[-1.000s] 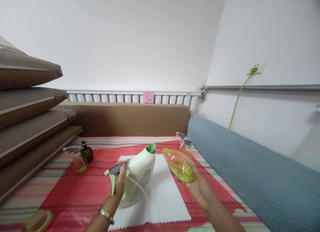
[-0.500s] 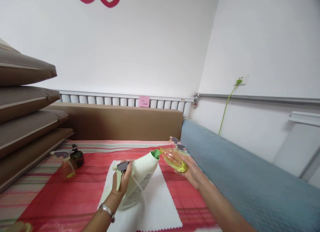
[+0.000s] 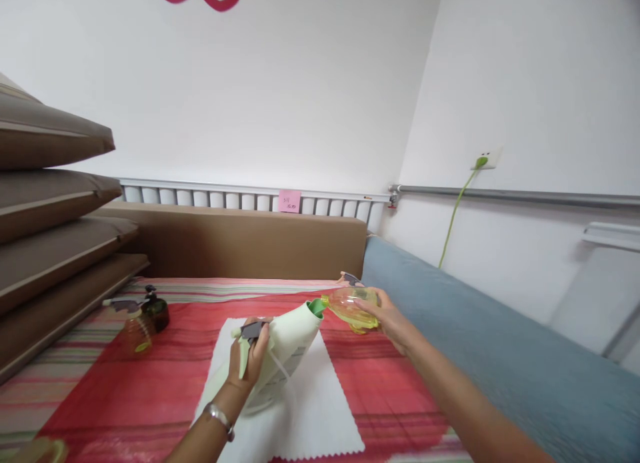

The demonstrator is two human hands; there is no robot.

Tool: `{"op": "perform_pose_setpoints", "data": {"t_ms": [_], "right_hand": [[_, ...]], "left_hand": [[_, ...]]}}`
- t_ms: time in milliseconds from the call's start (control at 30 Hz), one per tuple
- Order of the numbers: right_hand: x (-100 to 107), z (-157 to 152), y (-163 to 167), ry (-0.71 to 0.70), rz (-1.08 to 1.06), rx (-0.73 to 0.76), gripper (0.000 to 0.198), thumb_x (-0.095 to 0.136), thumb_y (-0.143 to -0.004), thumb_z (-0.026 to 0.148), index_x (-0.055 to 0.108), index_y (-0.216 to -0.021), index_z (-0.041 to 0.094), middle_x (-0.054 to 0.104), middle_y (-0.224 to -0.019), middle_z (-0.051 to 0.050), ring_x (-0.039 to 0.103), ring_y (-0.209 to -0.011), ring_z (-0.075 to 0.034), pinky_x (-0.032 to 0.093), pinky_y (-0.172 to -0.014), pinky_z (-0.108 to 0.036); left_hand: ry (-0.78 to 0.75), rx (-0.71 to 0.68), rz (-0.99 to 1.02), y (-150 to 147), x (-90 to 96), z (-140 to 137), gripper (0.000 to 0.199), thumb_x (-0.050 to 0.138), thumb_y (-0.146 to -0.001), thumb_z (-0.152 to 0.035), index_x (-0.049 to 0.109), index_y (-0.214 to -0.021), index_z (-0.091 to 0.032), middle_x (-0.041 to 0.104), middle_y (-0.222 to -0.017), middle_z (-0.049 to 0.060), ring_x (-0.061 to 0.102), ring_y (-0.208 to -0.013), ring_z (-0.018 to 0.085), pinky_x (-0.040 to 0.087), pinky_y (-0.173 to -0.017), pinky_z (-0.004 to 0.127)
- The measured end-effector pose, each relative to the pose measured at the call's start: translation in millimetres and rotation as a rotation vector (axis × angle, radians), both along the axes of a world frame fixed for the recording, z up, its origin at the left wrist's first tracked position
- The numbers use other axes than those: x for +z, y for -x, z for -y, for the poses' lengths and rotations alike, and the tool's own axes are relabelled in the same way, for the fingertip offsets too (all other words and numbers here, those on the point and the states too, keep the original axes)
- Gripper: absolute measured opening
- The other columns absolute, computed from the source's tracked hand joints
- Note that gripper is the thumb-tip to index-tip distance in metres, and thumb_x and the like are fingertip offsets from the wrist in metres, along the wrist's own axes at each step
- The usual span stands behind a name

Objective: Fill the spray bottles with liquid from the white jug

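A large pale green bottle (image 3: 295, 330) leans to the right above a white scallop-edged sheet, its green-lined mouth uppermost. Against it, my left hand (image 3: 247, 362) is closed on a trigger sprayer head (image 3: 253, 330), whose pale dip tube hangs across the bottle's side. The same hand appears to grip the bottle as well. My right hand (image 3: 387, 314) wraps the base end of a see-through yellow spray bottle (image 3: 347, 304), held nearly level. Its narrow neck meets the green bottle's mouth; whether it goes inside is unclear.
The white sheet (image 3: 320, 416) lies on a red striped cloth (image 3: 125, 396). At the left stand an amber spray bottle (image 3: 137, 333) and a dark green pump bottle (image 3: 157, 311). Stacked brown cushions (image 3: 55, 236) rise at left; a blue padded side (image 3: 450, 316) runs along the right.
My right hand has brought the yellow bottle closer to level, raising its base end. The green bottle and my left hand have shifted slightly right in view.
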State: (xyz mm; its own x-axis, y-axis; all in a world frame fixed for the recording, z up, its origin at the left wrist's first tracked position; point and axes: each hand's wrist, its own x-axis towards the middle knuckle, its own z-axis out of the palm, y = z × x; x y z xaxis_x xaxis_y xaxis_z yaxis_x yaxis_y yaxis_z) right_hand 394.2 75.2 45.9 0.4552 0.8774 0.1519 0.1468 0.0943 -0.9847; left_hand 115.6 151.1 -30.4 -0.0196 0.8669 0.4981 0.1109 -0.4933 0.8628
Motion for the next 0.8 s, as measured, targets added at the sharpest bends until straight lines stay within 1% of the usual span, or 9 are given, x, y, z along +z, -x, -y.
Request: {"op": "perform_pose_setpoints", "data": {"t_ms": [100, 267, 333, 400, 467, 533, 700, 800], "right_hand": [[8.1, -1.9, -0.9, 0.067, 0.095, -0.025, 0.055, 0.071, -0.063, 0.046, 0.046, -0.106, 0.022, 0.065, -0.097, -0.008, 0.064, -0.082, -0.024, 0.051, -0.063, -0.032], [27.8, 1.1, 3.5, 0.128, 0.319, -0.035, 0.059, 0.07, -0.062, 0.046, 0.045, -0.108, 0.02, 0.064, -0.095, -0.007, 0.062, -0.084, -0.025, 0.049, -0.068, -0.034], [35.8, 0.7, 6.4, 0.136, 0.427, -0.045, 0.06, 0.069, -0.063, 0.044, 0.045, -0.112, 0.02, 0.063, -0.098, -0.008, 0.061, -0.087, -0.025, 0.048, -0.072, -0.035], [42.5, -1.8, 8.8, 0.148, 0.548, -0.059, 0.065, 0.069, -0.062, 0.042, 0.044, -0.117, 0.018, 0.061, -0.105, -0.01, 0.059, -0.094, -0.026, 0.045, -0.079, -0.036], [48.1, -5.7, 11.0, 0.158, 0.676, -0.068, 0.071, 0.069, -0.061, 0.041, 0.043, -0.123, 0.016, 0.057, -0.112, -0.012, 0.054, -0.103, -0.027, 0.041, -0.086, -0.037], [53.5, -9.3, 14.3, 0.165, 0.8, -0.059, 0.076, 0.068, -0.061, 0.042, 0.042, -0.127, 0.016, 0.054, -0.117, -0.013, 0.051, -0.107, -0.028, 0.038, -0.089, -0.037], [68.2, -12.4, 36.0, 0.164, 1.073, 0.03, 0.081, 0.067, -0.063, 0.046, 0.038, -0.134, 0.021, 0.051, -0.115, -0.012, 0.053, -0.1, -0.027, 0.039, -0.084, -0.035], [75.6, -13.5, 56.6, 0.141, 1.226, 0.102, 0.08, 0.068, -0.061, 0.04, 0.04, -0.133, 0.026, 0.051, -0.113, -0.011, 0.052, -0.097, -0.028, 0.038, -0.081, -0.035]], "left_hand": [[-0.027, 0.001, -0.027, -0.3, 1.4, -0.3, 0.02, 0.058, -0.072, -0.039, 0.068, -0.077, -0.023, 0.071, -0.075, 0.007, 0.064, -0.078, 0.027, 0.048, -0.076, 0.036], [-0.033, -0.027, -0.09, -0.8, 2.6, 0.4, 0.023, 0.054, -0.075, -0.04, 0.068, -0.082, -0.022, 0.071, -0.081, 0.007, 0.064, -0.084, 0.027, 0.046, -0.081, 0.038], [-0.019, -0.037, -0.088, -1.1, 3.5, 2.2, 0.023, 0.054, -0.075, -0.039, 0.068, -0.083, -0.022, 0.071, -0.084, 0.006, 0.064, -0.085, 0.027, 0.045, -0.083, 0.038], [-0.006, -0.053, -0.067, -1.1, 4.9, 4.5, 0.022, 0.055, -0.074, -0.038, 0.068, -0.083, -0.022, 0.071, -0.084, 0.005, 0.063, -0.086, 0.027, 0.045, -0.083, 0.037], [0.005, -0.067, -0.041, -0.7, 6.4, 6.7, 0.021, 0.056, -0.073, -0.037, 0.068, -0.083, -0.023, 0.071, -0.083, 0.005, 0.063, -0.084, 0.026, 0.045, -0.08, 0.036], [0.01, -0.067, -0.018, -0.6, 7.4, 8.1, 0.021, 0.057, -0.071, -0.037, 0.068, -0.083, -0.023, 0.071, -0.081, 0.004, 0.063, -0.083, 0.026, 0.046, -0.077, 0.035], [0.001, -0.061, -0.043, -2.8, 7.0, 9.0, 0.022, 0.055, -0.072, -0.04, 0.067, -0.08, -0.023, 0.069, -0.076, 0.004, 0.063, -0.079, 0.026, 0.045, -0.077, 0.035], [0.018, -0.074, -0.06, -2.1, 6.0, 10.1, 0.025, 0.053, -0.073, -0.043, 0.065, -0.08, -0.023, 0.069, -0.077, 0.004, 0.063, -0.078, 0.025, 0.045, -0.078, 0.036]]}}
